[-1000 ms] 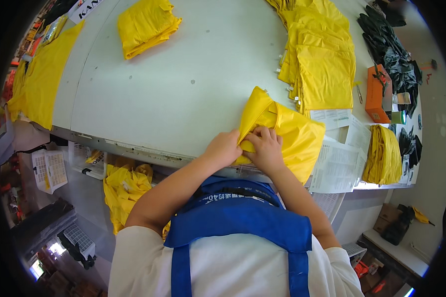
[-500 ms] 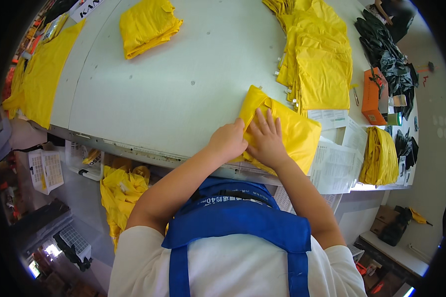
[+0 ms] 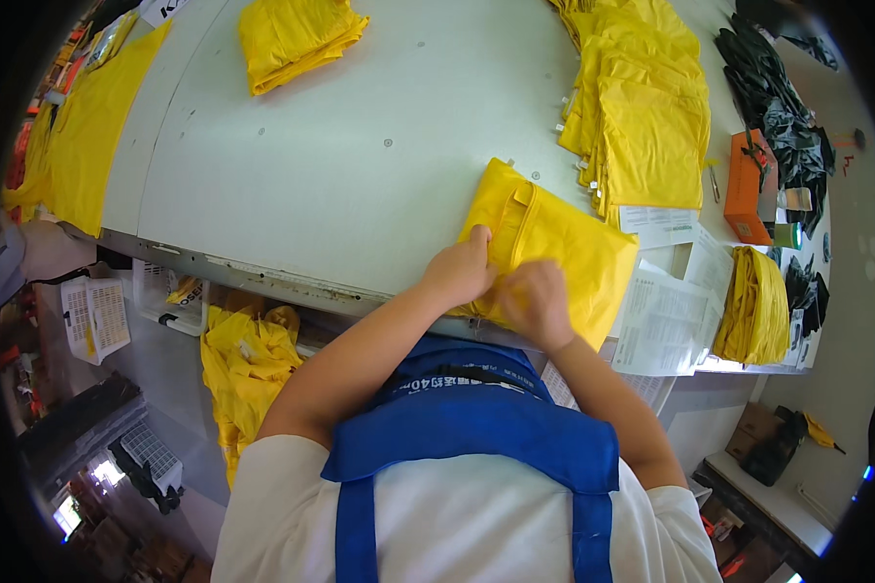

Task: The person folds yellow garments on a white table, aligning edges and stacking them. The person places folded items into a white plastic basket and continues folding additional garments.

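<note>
A folded yellow garment [image 3: 583,257] of smooth, slightly shiny fabric lies at the table's near edge in front of me. A narrow strip of the same fabric [image 3: 518,219] runs along its upper left part. My left hand [image 3: 462,269] is closed on the garment's left side, thumb and fingers pinching the fabric. Close beside it, my right hand [image 3: 537,303] is over the garment's near part with bent fingers. Motion blurs those fingertips, so whether they grip fabric cannot be made out.
Overlapping folded yellow garments [image 3: 651,126] lie at the far right, another folded bundle [image 3: 297,44] at the far left. Printed sheets [image 3: 666,321], a yellow stack [image 3: 753,306] and an orange box [image 3: 749,189] are to the right. Yellow fabric [image 3: 248,364] hangs below the table edge [image 3: 262,282].
My right hand, earlier spread flat on the garment, has drawn back toward its near edge with fingers bent, uncovering the fabric strip. My left hand keeps its pinch. The whole view has shifted slightly.
</note>
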The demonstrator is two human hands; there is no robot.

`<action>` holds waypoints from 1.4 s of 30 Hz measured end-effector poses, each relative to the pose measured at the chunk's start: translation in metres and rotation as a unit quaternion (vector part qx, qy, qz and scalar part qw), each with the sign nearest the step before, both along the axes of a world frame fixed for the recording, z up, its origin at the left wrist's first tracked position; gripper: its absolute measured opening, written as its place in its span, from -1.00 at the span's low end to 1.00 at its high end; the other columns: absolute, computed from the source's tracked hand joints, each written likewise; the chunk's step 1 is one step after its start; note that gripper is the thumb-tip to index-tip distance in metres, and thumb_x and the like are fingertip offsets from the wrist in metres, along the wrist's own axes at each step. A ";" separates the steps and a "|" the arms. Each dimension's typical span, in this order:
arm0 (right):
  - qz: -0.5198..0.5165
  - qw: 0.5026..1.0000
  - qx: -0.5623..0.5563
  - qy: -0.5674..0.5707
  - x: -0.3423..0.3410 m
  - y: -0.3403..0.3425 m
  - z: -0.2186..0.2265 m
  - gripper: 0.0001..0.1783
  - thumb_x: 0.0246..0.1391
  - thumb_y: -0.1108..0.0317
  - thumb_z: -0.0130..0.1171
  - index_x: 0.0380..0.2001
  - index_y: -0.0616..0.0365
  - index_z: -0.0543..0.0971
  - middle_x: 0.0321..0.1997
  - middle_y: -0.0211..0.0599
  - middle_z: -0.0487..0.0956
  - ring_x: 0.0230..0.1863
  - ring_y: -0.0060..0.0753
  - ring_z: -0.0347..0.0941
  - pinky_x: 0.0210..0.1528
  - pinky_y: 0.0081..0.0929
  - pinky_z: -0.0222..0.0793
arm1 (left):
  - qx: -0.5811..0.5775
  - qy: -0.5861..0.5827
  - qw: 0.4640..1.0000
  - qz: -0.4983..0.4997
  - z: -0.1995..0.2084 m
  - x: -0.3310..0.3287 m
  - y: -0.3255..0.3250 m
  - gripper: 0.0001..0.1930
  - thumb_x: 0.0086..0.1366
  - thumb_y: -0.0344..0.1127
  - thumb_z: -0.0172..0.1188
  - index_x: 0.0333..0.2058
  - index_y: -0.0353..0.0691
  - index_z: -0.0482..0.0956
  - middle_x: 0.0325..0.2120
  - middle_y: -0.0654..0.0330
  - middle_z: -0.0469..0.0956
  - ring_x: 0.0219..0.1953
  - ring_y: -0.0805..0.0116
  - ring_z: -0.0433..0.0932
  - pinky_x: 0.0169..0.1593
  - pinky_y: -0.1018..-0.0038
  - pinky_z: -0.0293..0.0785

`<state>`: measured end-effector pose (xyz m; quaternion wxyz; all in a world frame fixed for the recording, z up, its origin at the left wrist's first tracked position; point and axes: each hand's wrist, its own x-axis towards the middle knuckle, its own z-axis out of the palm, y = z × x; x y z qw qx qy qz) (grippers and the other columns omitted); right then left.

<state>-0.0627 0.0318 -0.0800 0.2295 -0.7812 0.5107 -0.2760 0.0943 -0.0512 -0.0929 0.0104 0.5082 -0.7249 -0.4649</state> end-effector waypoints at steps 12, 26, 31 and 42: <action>0.156 0.965 -0.142 0.158 0.021 0.009 -0.006 -0.86 -0.15 0.28 0.08 -0.45 0.01 0.51 -0.43 -0.41 0.38 -0.33 -0.39 0.33 -0.26 -0.48 0.25 | -0.127 0.123 0.983 -0.047 0.000 0.013 0.009 -0.79 0.13 -0.40 0.02 -0.23 -0.20 0.46 -0.38 -0.02 0.57 -0.31 -0.02 0.55 -0.26 0.16 0.45; 0.063 0.988 -0.071 0.121 0.018 0.024 -0.007 -0.85 -0.05 0.34 0.08 -0.34 0.02 0.50 -0.13 -0.36 0.51 0.02 -0.26 0.37 0.05 -0.33 0.20 | -0.158 0.162 0.963 -0.144 0.001 0.033 0.026 -0.92 0.12 -0.37 0.14 -0.38 -0.19 0.48 -0.43 0.04 0.46 -0.34 0.01 0.48 -0.29 0.18 0.41; -0.074 0.994 -0.048 0.063 0.022 0.021 0.009 -0.86 -0.06 0.38 0.16 -0.36 0.03 0.49 -0.23 -0.35 0.49 -0.08 -0.21 0.36 -0.03 -0.30 0.17 | -0.237 0.199 0.951 0.016 0.011 0.037 0.050 -0.89 0.08 -0.40 0.21 -0.39 -0.21 0.48 -0.46 0.06 0.49 -0.36 0.03 0.49 -0.30 0.20 0.42; -0.092 0.994 -0.036 0.051 0.032 -0.002 0.008 -0.88 -0.08 0.40 0.19 -0.41 0.05 0.48 -0.31 -0.32 0.47 -0.11 -0.16 0.34 -0.09 -0.25 0.14 | -0.334 0.178 0.925 0.031 -0.015 0.030 0.058 -0.87 0.02 -0.36 0.26 -0.46 -0.21 0.49 -0.53 0.08 0.50 -0.45 0.07 0.51 -0.36 0.25 0.45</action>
